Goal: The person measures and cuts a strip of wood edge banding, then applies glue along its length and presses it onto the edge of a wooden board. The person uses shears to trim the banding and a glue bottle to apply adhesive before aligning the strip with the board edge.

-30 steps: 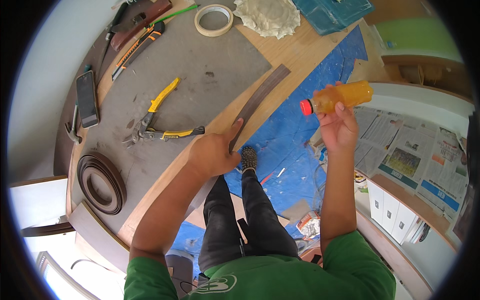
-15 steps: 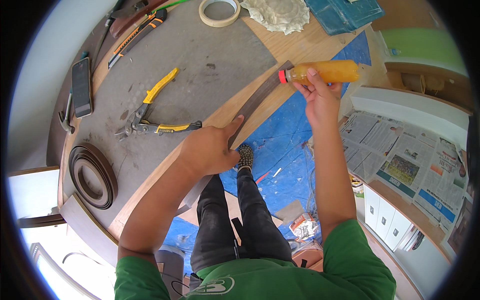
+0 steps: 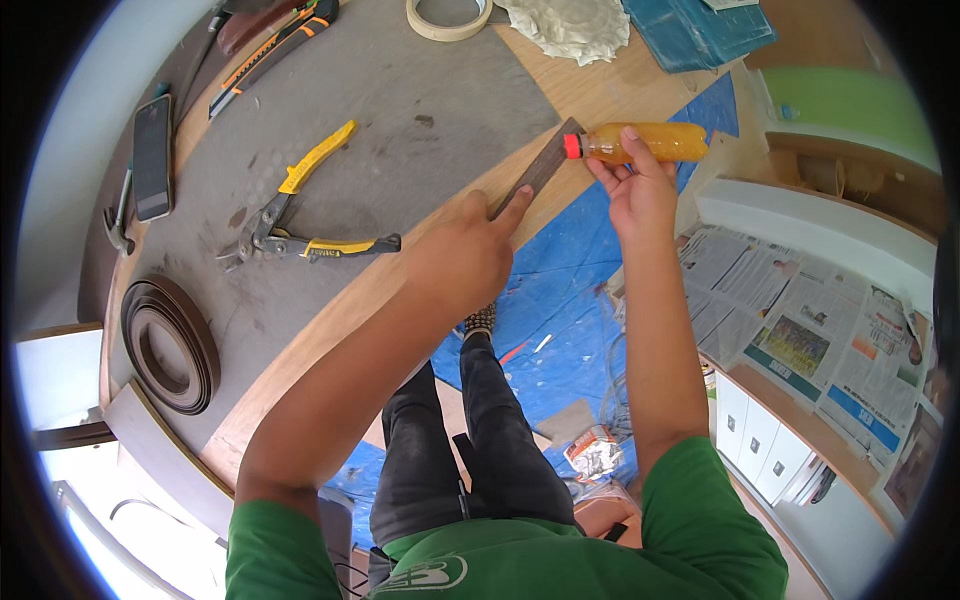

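My left hand [image 3: 465, 255] rests on the brown strip [image 3: 546, 160] lying along the wooden table edge, fingertips on it and apart. My right hand [image 3: 640, 200] grips a plastic bottle of orange liquid [image 3: 668, 142], held sideways with its red cap [image 3: 573, 146] over the strip's far end; whether they touch I cannot tell. Yellow-handled snips [image 3: 316, 157] lie spread on the grey sheet [image 3: 405, 90], left of my hands. A coiled brown band [image 3: 190, 350] lies at the lower left.
Along the back are a utility knife [image 3: 270, 60], tape roll [image 3: 448, 30], crumpled pale lump [image 3: 562, 28] and teal item [image 3: 700, 35]. A phone [image 3: 153, 155] and hammer [image 3: 118, 220] lie left. Newspaper [image 3: 790, 320] covers a right-hand surface; blue sheeting [image 3: 550, 290] lies below.
My left hand has slid up and right along the strip. My right hand has moved up and left, bringing the bottle's cap over the strip's end.
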{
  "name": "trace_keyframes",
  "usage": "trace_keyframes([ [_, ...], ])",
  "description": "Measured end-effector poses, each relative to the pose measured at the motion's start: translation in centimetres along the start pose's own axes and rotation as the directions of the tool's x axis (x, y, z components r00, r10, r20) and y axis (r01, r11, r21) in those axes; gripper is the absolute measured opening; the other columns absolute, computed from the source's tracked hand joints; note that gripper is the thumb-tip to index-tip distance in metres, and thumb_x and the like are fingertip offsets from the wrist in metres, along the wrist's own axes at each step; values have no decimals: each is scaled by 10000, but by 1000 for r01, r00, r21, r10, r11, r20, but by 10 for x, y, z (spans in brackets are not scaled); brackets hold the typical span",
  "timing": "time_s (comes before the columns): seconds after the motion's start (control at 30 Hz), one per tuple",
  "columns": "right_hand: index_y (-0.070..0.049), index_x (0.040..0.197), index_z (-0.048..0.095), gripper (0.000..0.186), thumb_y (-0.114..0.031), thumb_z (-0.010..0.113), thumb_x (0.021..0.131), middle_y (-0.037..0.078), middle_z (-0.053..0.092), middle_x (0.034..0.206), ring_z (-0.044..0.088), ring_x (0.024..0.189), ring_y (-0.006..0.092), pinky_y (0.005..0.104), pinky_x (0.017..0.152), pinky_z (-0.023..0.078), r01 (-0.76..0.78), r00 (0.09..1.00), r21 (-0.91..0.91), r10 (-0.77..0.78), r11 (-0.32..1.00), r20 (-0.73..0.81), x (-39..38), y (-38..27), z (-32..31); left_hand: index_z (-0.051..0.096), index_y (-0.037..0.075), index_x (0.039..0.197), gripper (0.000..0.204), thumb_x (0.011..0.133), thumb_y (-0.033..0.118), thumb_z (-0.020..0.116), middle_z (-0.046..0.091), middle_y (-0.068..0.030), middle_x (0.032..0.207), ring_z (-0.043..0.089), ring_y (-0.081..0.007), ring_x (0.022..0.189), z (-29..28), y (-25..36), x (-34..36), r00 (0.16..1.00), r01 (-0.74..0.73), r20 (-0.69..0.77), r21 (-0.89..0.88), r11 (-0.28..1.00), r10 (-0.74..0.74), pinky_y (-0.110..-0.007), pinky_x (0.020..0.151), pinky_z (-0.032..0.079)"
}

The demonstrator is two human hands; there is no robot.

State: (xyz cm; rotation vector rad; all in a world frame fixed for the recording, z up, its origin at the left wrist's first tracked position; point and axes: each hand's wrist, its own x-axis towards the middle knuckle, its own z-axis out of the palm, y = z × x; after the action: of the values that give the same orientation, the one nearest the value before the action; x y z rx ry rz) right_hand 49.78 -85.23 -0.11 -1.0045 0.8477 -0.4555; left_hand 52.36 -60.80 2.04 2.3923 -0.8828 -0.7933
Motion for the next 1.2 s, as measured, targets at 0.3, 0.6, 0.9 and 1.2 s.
trace_keyframes([
  [0.3,-64,1308,526,469,-206,770,934,153,635,1245,669,1142,368,563,998,568,-53,998,181,49,982,26,-6,-7,-9,395,162,1610,787,859,180,632,697,-147,1048,724,-319,961,-14,7,26,990,-29,136,-13,1000,30,-437,827,589],
  [0.6,-6,1296,536,466,-246,743,954,233,643,1298,641,1227,413,600,1044,539,-41,994,241,16,970,104,-27,-36,-20,288,150,1656,891,833,157,626,747,-159,1065,732,-326,995,-30,16,40,956,42,291,19,999,-46,-433,861,595],
  [0.9,-18,1305,536,452,-164,759,940,236,661,1262,668,1193,373,570,1003,583,115,986,48,-120,992,115,-25,-44,-12,332,150,1637,918,785,203,670,741,-202,970,728,-376,952,-31,7,38,941,-26,338,-8,1000,27,-474,858,584],
  [1.2,-42,1293,549,459,-227,777,940,173,679,1216,711,1098,337,540,917,626,30,999,-14,-30,999,33,-12,-33,-17,365,134,1619,888,794,227,680,737,-219,933,723,-393,934,-32,-1,33,935,-84,339,-67,994,102,-483,869,577],
])
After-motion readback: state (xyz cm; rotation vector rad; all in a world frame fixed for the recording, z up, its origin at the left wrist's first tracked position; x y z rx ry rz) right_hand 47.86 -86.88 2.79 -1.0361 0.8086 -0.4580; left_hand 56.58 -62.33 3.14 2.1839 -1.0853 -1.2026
